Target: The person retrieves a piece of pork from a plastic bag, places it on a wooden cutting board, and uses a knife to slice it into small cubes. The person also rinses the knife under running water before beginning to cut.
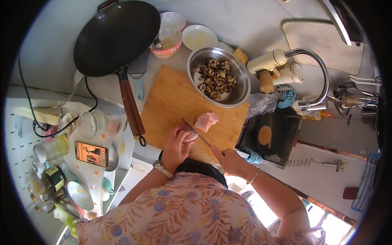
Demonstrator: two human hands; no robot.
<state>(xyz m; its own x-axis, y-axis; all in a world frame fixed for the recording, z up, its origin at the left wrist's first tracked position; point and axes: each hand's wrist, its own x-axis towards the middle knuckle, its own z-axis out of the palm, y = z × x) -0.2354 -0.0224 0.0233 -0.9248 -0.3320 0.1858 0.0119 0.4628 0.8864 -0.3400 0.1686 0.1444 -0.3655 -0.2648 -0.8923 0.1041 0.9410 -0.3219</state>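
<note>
My left hand (177,146) grips a pale pink piece of raw meat (190,136) near the front of a wooden cutting board (167,98). In my right hand (231,161) is a knife (200,137), its narrow blade pointing up and to the left. The blade lies against the right side of the held meat; whether it has cut in cannot be told. Just beyond the blade, more pieces of raw meat (205,122) rest on the board. A steel bowl (193,80) with chopped brown food (217,76) stands over the board's far right corner.
A wok (118,39) stands at the back left, its brown handle (131,107) reaching over the board's left edge. Two bowls (167,46) and a plate (200,37) sit behind. To the right are a sink (288,131) and curved faucet (324,70). A phone (92,153) lies left among jars.
</note>
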